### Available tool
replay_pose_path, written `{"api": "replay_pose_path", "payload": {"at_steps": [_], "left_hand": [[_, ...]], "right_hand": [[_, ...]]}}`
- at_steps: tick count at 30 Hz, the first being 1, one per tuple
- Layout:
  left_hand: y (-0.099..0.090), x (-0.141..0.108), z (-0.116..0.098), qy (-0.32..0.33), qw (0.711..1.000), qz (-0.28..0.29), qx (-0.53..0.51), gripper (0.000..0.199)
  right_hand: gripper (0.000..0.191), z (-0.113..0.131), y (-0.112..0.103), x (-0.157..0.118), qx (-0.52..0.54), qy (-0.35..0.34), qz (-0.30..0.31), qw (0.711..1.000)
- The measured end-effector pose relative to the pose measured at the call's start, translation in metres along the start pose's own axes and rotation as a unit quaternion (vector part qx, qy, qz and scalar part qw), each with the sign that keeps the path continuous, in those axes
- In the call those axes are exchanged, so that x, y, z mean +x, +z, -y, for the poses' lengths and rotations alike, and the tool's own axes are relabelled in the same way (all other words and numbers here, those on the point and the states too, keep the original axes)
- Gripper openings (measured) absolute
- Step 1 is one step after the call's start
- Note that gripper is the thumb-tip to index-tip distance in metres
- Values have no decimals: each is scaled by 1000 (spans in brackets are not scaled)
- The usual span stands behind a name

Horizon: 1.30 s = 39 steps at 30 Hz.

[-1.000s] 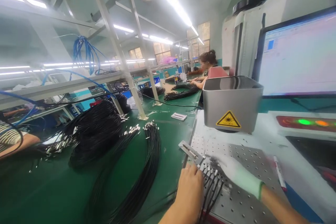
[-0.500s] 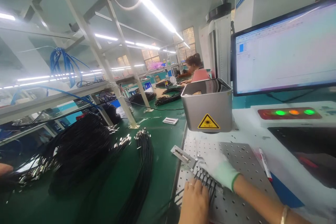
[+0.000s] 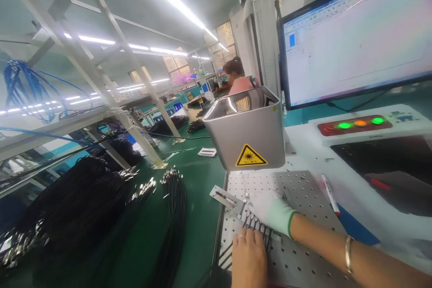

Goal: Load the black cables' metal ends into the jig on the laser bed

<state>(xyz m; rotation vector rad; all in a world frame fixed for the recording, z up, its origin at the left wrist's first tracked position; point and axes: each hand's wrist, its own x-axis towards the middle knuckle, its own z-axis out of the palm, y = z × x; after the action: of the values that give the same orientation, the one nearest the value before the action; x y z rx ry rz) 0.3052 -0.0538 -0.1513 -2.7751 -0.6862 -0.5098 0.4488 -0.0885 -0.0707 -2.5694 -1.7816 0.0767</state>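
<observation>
My left hand (image 3: 249,252), bare with a ring, lies over a row of black cables (image 3: 251,220) on the perforated metal plate (image 3: 303,207), its fingers curled on them. My right hand (image 3: 272,210), in a white glove with a green cuff, is at the cables' metal ends, fingertips by a slotted metal fixture (image 3: 227,200). The fixture sticks out past the plate's left edge. What the gloved fingertips pinch is too small to tell.
A silver laser head (image 3: 248,137) hangs above the plate. Cable bundles (image 3: 173,207) lie on the green table (image 3: 199,193). A marker (image 3: 330,195), a control panel (image 3: 354,126) and a monitor (image 3: 357,40) are right. A person (image 3: 238,78) sits beyond.
The view has shifted right and slightly down, so things appear further left. Both hands stay at the cables, with the gloved hand still near the fixture.
</observation>
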Motion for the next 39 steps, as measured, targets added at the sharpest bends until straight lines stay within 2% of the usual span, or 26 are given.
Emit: {"api": "replay_pose_path", "payload": {"at_steps": [4, 6, 11, 16, 18, 20, 23, 27, 30, 32, 35, 39], "left_hand": [[-3, 3, -4, -20, 1000, -11, -7, 25], [0, 1, -5, -21, 999, -41, -14, 26], [14, -9, -6, 19, 988, -144, -44, 31], [6, -7, -5, 50, 983, -174, -38, 28], [-3, -5, -3, 76, 983, -162, -31, 27], [-12, -2, 0, 101, 986, -127, -21, 23], [-19, 0, 0, 107, 990, -88, -9, 17], [-15, -1, -5, 72, 991, -111, -9, 19], [-14, -3, 1, 30, 990, -135, -19, 27], [-17, -4, 10, 28, 992, -118, -15, 33], [-25, -3, 22, 30, 996, -79, 2, 28], [-26, -1, 22, 52, 995, -76, 31, 27]], "right_hand": [[27, -1, -2, 0, 1, -1, 1, 1000], [29, -1, -3, 0, 5, -1, 1, 1000], [32, -1, -3, 0, 14, -11, 2, 1000], [27, -3, 4, 2, 20, -14, 3, 1000], [23, -4, 7, 3, 25, -15, 6, 1000], [23, -5, 10, 3, 30, -17, 7, 999], [28, -5, 11, 4, 31, -13, 7, 999], [33, 0, 3, 1, 27, 8, 3, 1000], [34, 2, -2, 0, 32, 17, -1, 999], [33, 2, -2, 1, 38, 18, -5, 999], [33, 1, 3, 4, 42, 18, -6, 999], [35, -1, 6, 6, 45, 25, 2, 999]]}}
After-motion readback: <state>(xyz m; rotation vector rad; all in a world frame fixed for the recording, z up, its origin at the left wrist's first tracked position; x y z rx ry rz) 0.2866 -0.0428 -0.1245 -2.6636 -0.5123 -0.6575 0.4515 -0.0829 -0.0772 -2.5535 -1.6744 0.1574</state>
